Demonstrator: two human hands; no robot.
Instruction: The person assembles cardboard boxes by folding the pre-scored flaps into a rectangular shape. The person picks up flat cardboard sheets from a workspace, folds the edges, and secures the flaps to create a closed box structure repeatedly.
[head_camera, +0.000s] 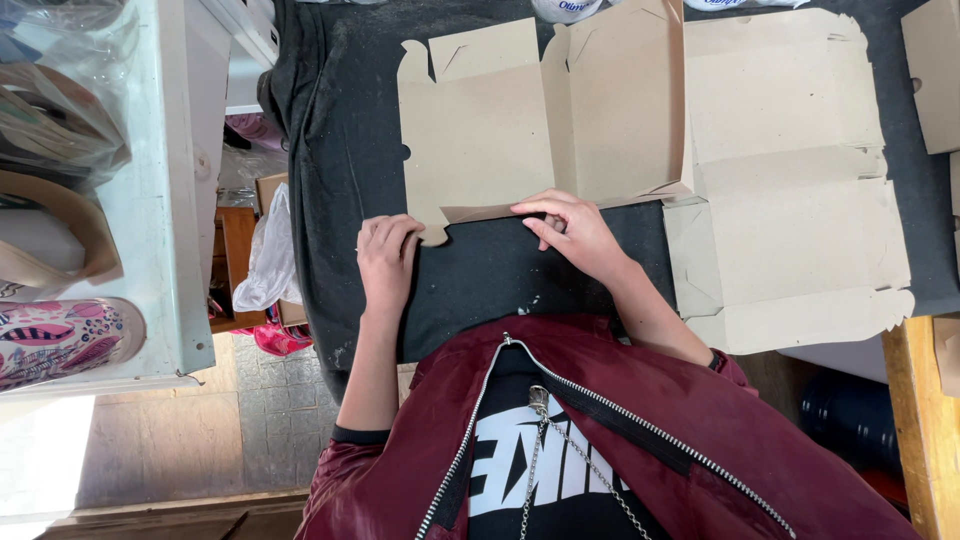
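A flat brown cardboard box blank (480, 130) lies on a table covered in dark cloth (340, 150), with its right panel partly folded up. My left hand (385, 258) has curled fingers resting on the blank's near left corner tab. My right hand (575, 232) pinches the near edge of the blank at its middle fold. My arms come out of the pushed-up sleeves of a maroon zip jacket (640, 430).
More unfolded cardboard blanks (790, 170) lie to the right, with another piece (935, 70) at the far right edge. A white shelf (160, 200) on the left holds tape rolls and a patterned cup (60, 338). A white plastic bag (268, 255) hangs beside the table.
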